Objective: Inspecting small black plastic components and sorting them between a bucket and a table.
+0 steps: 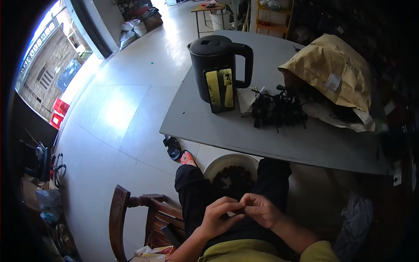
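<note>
My left hand [221, 215] and my right hand [262, 211] meet above my lap, fingertips pinched together. Something small and dark seems to sit between them, mostly hidden by the fingers. Just beyond the hands, between my knees, stands a pale bucket [211, 167] with many small dark pieces [233, 178] in it. On the grey table [192, 120] ahead lies a tangled heap of small black parts [277, 109]. To its right, a brown paper bag [331, 65] rests on its side, its mouth toward me, with dark contents.
A black kettle [214, 52] stands on the table, a phone [219, 91] with a lit screen propped against it. A wooden chair [120, 218] is at my left. Bags and boxes [49, 201] line the left side; a small table [208, 8] stands far back.
</note>
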Action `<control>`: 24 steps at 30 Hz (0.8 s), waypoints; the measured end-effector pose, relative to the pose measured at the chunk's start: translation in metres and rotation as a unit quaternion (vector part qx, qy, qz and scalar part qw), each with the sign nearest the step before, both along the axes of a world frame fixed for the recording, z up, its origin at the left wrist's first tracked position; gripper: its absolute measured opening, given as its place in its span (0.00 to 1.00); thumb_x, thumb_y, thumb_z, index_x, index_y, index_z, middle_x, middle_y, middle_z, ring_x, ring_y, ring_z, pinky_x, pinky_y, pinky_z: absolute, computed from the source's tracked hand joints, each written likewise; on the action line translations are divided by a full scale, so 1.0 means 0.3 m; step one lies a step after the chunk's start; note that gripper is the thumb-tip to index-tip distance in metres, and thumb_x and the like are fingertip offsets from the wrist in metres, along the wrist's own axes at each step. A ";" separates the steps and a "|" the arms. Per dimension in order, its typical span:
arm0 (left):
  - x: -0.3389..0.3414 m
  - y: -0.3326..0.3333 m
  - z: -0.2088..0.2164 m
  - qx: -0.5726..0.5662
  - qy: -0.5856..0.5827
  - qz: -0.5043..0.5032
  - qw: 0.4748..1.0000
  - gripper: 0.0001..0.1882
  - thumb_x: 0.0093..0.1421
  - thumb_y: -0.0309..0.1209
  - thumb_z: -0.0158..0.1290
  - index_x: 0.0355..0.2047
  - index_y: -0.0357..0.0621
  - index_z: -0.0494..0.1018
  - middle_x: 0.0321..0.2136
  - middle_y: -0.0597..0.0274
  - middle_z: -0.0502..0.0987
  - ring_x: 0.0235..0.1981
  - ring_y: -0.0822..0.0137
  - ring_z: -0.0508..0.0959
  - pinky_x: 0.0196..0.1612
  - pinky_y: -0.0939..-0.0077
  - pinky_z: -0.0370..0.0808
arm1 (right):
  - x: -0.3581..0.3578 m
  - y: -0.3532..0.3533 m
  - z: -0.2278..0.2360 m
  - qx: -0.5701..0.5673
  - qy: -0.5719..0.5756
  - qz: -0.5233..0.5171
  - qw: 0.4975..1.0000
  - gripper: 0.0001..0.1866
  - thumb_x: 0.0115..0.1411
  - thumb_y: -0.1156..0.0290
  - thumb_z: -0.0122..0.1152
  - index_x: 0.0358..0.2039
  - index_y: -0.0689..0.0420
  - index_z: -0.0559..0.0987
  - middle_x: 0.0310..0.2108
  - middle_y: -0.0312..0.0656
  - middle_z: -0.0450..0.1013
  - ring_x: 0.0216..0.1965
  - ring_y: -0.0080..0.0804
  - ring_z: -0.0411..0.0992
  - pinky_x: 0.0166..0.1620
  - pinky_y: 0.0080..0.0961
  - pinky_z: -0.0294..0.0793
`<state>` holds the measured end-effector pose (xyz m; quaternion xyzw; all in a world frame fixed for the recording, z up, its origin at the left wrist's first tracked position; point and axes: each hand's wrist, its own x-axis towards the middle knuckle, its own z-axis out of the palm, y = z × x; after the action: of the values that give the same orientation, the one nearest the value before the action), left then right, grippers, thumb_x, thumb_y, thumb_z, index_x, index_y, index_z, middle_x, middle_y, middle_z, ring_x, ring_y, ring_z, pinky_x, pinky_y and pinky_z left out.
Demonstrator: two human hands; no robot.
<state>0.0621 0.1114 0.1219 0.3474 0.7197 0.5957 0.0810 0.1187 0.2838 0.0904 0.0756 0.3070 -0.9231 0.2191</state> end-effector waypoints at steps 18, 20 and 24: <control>0.037 0.009 -0.032 -0.016 0.052 0.008 0.999 0.17 0.41 0.32 0.66 0.28 0.41 0.71 0.18 0.61 0.73 0.17 0.66 0.75 0.20 0.78 0.70 | 0.024 -0.073 0.001 0.053 0.041 -0.065 0.996 0.22 0.56 0.51 0.59 0.39 0.55 0.66 0.25 0.31 0.64 0.23 0.14 0.62 0.27 0.12 0.62; 0.031 0.004 -0.013 -0.015 0.045 -0.007 0.999 0.16 0.42 0.31 0.66 0.28 0.41 0.71 0.18 0.61 0.73 0.17 0.66 0.75 0.20 0.78 0.70 | 0.027 -0.057 0.000 0.107 0.037 -0.052 0.992 0.20 0.57 0.53 0.58 0.39 0.54 0.66 0.25 0.30 0.63 0.22 0.12 0.60 0.26 0.11 0.61; -0.012 -0.037 -0.004 0.008 0.066 -0.095 0.993 0.16 0.41 0.29 0.67 0.26 0.41 0.71 0.16 0.61 0.72 0.15 0.63 0.74 0.18 0.78 0.68 | 0.022 -0.021 0.043 0.146 0.103 0.066 0.982 0.18 0.59 0.56 0.55 0.40 0.57 0.67 0.27 0.31 0.65 0.24 0.14 0.62 0.27 0.11 0.62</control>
<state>0.0583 0.1002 0.1205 0.4531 0.6824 0.5669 0.0872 0.1254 0.2776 0.1033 -0.0092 0.4637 -0.8546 0.2334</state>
